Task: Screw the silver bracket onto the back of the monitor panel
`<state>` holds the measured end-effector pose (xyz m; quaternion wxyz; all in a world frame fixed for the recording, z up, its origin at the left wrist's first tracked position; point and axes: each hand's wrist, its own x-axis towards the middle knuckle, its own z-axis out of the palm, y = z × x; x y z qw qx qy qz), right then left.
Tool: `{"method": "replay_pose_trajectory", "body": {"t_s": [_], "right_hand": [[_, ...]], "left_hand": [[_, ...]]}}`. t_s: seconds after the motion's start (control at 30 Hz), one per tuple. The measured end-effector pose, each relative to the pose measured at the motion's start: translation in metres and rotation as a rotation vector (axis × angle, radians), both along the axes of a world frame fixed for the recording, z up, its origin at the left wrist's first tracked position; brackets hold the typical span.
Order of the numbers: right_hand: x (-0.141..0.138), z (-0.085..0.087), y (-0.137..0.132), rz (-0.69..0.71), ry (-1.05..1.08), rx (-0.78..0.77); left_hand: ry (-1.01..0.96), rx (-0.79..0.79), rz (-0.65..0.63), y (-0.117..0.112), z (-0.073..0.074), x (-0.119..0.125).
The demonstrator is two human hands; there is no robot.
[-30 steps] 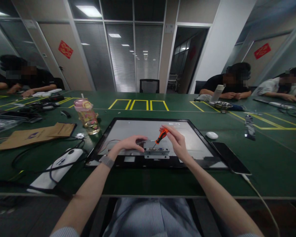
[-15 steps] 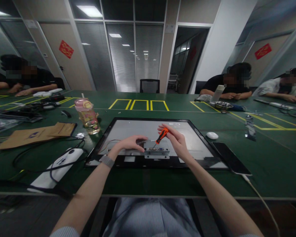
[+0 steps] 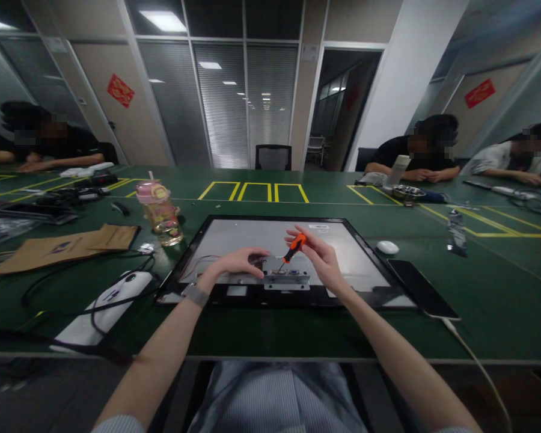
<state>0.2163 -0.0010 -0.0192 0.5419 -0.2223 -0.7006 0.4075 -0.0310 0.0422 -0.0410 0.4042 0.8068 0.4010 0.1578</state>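
Observation:
A flat display panel (image 3: 360, 255) with a black frame lies on the table in front of me, its grey back up. Near its close edge sits a metal bracket (image 3: 293, 279) with connectors. My left hand (image 3: 240, 263) grips the bracket's left end between thumb and fingers. In my right hand (image 3: 323, 262), an orange-and-black screwdriver (image 3: 294, 247) leans down to the left, held between thumb and fingers. Its tip is down at the bracket's connectors; what exactly it touches is too small to tell.
Left of the panel are a pink-lidded bottle (image 3: 157, 213), a brown paper bag (image 3: 67, 246) and a white power bank-like block (image 3: 106, 310) with black cables. To the right lie a phone (image 3: 421, 288) and a small white case (image 3: 388, 247). Several people sit across the table.
My right hand and the screwdriver have shifted very slightly left, and the handle has turned a little. My left hand stays at the bracket.

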Motion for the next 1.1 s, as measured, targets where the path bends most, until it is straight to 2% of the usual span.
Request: {"method": "replay_pose_trajectory", "body": {"t_s": [0.07,0.23,0.37,0.5,0.7,0.77,0.97,1.1], "right_hand": [[-0.001,-0.003,0.002,-0.020,0.000,-0.010],[-0.002,-0.008,0.006,-0.208,-0.018,0.094],[0.000,0.000,-0.001,-0.170,-0.060,0.106],[0.000,0.003,-0.003,-0.088,-0.026,0.042],[-0.001,-0.005,0.005,-0.242,-0.007,0.110],[-0.001,-0.005,0.005,-0.223,-0.014,0.111],[0.000,-0.001,-0.001,-0.020,-0.004,0.019],[-0.001,-0.005,0.001,-0.021,-0.004,0.036]], "left_hand": [[0.013,0.003,0.010,0.000,0.000,0.000],[0.003,0.006,0.000,0.002,-0.003,-0.001],[-0.003,0.004,0.002,0.002,-0.002,-0.001],[0.004,0.003,0.005,0.001,-0.001,-0.001],[0.006,-0.001,0.002,0.001,-0.002,-0.001],[-0.004,0.004,0.003,0.001,-0.001,-0.001],[0.005,-0.004,0.013,0.000,-0.001,0.000],[0.003,0.009,0.012,0.001,-0.002,-0.001]]}}
